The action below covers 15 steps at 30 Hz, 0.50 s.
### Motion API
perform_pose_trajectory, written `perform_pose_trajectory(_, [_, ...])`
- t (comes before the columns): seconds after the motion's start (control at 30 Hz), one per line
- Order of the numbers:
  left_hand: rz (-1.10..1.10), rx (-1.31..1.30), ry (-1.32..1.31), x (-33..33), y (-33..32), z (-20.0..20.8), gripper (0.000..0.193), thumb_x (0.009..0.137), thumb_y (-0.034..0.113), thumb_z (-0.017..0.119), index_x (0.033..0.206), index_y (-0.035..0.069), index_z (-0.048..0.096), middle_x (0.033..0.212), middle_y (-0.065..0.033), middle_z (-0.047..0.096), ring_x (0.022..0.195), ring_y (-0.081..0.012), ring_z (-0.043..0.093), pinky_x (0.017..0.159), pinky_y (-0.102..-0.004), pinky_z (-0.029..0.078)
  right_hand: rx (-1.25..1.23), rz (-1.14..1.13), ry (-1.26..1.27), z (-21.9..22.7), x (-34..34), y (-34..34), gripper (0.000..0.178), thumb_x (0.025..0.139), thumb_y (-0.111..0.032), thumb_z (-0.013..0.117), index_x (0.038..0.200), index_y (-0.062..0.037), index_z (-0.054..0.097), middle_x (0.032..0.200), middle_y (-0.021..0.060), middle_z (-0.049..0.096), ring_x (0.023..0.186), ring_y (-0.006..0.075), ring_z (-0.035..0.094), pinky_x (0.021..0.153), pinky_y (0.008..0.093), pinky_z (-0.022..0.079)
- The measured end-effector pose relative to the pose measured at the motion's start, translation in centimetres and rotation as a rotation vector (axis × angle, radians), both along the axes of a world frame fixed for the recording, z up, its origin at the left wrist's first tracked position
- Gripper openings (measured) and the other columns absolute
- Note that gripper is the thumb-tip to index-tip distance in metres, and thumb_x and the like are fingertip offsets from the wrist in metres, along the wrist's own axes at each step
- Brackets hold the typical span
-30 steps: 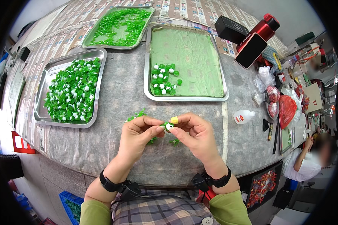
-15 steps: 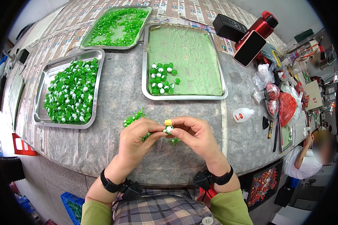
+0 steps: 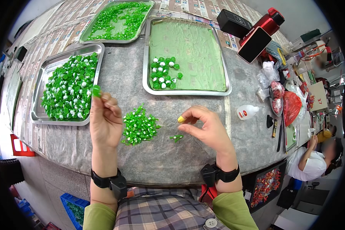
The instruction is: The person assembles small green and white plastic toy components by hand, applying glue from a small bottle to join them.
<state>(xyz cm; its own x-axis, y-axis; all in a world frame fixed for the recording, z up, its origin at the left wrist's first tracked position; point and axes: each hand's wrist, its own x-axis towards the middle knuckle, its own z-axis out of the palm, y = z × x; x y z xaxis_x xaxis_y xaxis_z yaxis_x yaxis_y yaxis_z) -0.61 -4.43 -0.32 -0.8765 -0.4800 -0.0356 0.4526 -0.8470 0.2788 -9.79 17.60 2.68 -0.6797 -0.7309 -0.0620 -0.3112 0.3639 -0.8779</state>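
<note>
My left hand point(image 3: 106, 119) is raised beside the near right corner of the left tray, its thumb and finger pinched on a small green round piece point(image 3: 96, 91). My right hand point(image 3: 205, 124) hovers over the table, thumb and index finger apart with nothing visible between them. A yellow wrap point(image 3: 181, 119) covers its index fingertip. Between the hands lies a pile of small green pieces with white spots point(image 3: 140, 126). A few more such green pieces point(image 3: 176, 137) lie just below my right fingertips. Green and white eyeball-like pieces point(image 3: 67, 88) heap up in the left tray point(image 3: 61, 122).
A green-lined metal tray point(image 3: 188, 92) ahead holds a cluster of green and white pieces point(image 3: 165, 73). Another tray of green pieces point(image 3: 119, 21) stands at far left. Rightward are a white bottle point(image 3: 247, 112), a phone point(image 3: 254, 45), a red flask point(image 3: 270, 25) and plastic bags point(image 3: 292, 107). A person sits at far right.
My hands have parted. The left moved left to the tray's edge and now pinches a green piece; the right moved slightly right and no longer grips the white-and-green piece. The green pile is uncovered.
</note>
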Motion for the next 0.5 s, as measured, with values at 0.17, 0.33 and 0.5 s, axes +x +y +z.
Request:
perform_pose_trajectory(0.17, [0.013, 0.045, -0.001, 0.1, -0.7, 0.9, 0.032, 0.081, 0.027, 0.048, 0.104, 0.005, 0.047, 0.081, -0.001, 0.047, 0.069, -0.0077, 0.046, 0.061, -0.0175, 0.046, 0.236, 0.183, 0.413, -1.1, 1.2, -0.8, 0.019, 0.063, -0.016, 0.064, 0.076, -0.0041, 0.056, 0.072, 0.0059, 0.05, 0.076, 0.0216, 0.046, 0.069, 0.0302, 0.038])
perform_pose_trajectory(0.33, [-0.108, -0.242, -0.119, 0.2, 2.2, 0.7, 0.028, 0.083, 0.023, 0.046, 0.103, 0.003, 0.047, 0.079, -0.0021, 0.05, 0.068, -0.0089, 0.049, 0.06, -0.0198, 0.046, 0.264, 0.214, 0.463, -1.8, 1.6, -1.8, 0.016, 0.064, -0.015, 0.062, 0.073, -0.0047, 0.055, 0.075, 0.0082, 0.051, 0.077, 0.0249, 0.046, 0.069, 0.0349, 0.038])
perform_pose_trajectory(0.5, [-0.261, -0.734, -0.319, 0.4, 4.4, 1.1, 0.019, 0.079, 0.012, 0.052, 0.095, 0.001, 0.051, 0.077, -0.004, 0.054, 0.068, -0.0083, 0.052, 0.06, -0.0199, 0.045, -0.042, -0.036, 0.028, -0.6, 1.3, -1.4, 0.014, 0.07, -0.008, 0.06, 0.082, -0.0009, 0.056, 0.078, 0.0048, 0.055, 0.073, 0.0158, 0.052, 0.064, 0.0254, 0.041])
